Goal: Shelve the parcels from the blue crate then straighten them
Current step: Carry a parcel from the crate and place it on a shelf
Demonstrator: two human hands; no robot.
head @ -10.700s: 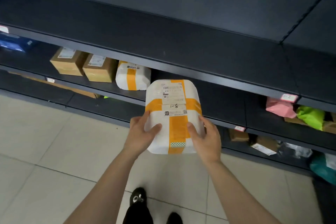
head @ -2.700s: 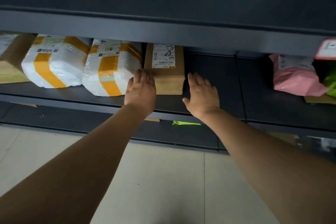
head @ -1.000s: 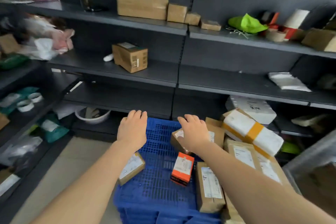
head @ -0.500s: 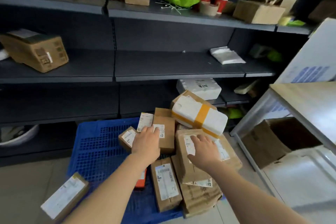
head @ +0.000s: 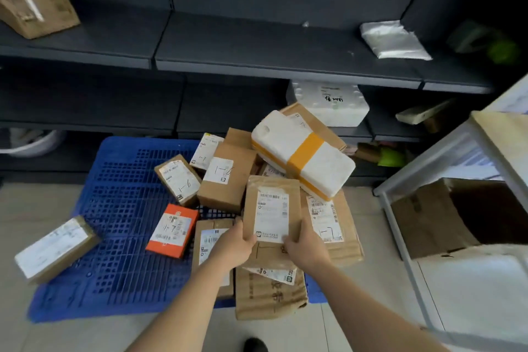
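Note:
A flat brown parcel (head: 271, 208) with a white label is lifted above the pile, gripped at its near edge by both hands. My left hand (head: 233, 246) holds its left corner and my right hand (head: 307, 248) its right corner. Beneath lies the blue crate (head: 120, 208), flat on the floor, with several parcels on it: brown boxes (head: 225, 177), an orange box (head: 173, 230) and a white foam parcel with orange tape (head: 303, 154).
Dark shelves (head: 257, 48) run behind the crate, holding a brown box (head: 34, 0), a white bag (head: 394, 40) and a white foam box (head: 328, 101). A brown box (head: 54, 248) overhangs the crate's left edge. A white metal table (head: 485, 146) and an open carton (head: 457, 214) stand right.
I turned from the shelf to the crate. Both hands reached into the pile, took hold of the flat brown parcel and raised it.

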